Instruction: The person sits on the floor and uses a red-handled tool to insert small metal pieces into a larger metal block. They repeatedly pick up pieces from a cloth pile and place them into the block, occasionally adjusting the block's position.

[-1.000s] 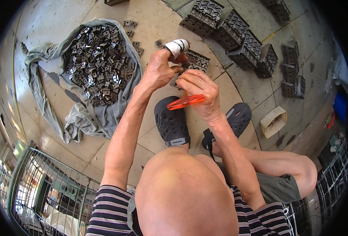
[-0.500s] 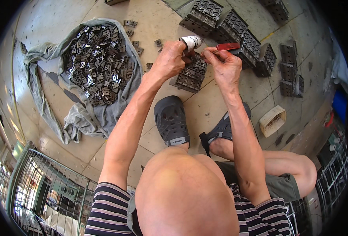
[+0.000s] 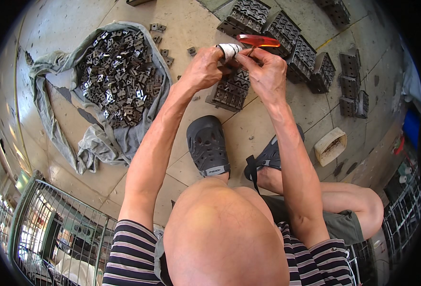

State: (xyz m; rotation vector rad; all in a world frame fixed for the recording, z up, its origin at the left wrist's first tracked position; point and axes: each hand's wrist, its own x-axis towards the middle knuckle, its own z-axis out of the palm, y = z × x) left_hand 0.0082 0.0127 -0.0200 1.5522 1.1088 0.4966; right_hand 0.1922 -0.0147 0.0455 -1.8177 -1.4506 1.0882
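On floor tiles (image 3: pixel 247 131) I view a ridged, dark metal block (image 3: pixel 228 97), partly under the left hand (image 3: pixel 205 69). Left: white-wrapped finger (image 3: pixel 230 50) angled inward; I cannot tell its grip. Right hand (image 3: pixel 269 76): fingers pinching a glossy red-handled tool (image 3: pixel 259 41).

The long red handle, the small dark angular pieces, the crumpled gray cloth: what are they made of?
The long red handle looks like glossy, perhaps translucent plastic: it glows and shines. The small dark angular pieces seem to be metal, mostly dull, since some glint. The crumpled gray cloth looks like matte fabric: it folds softly.
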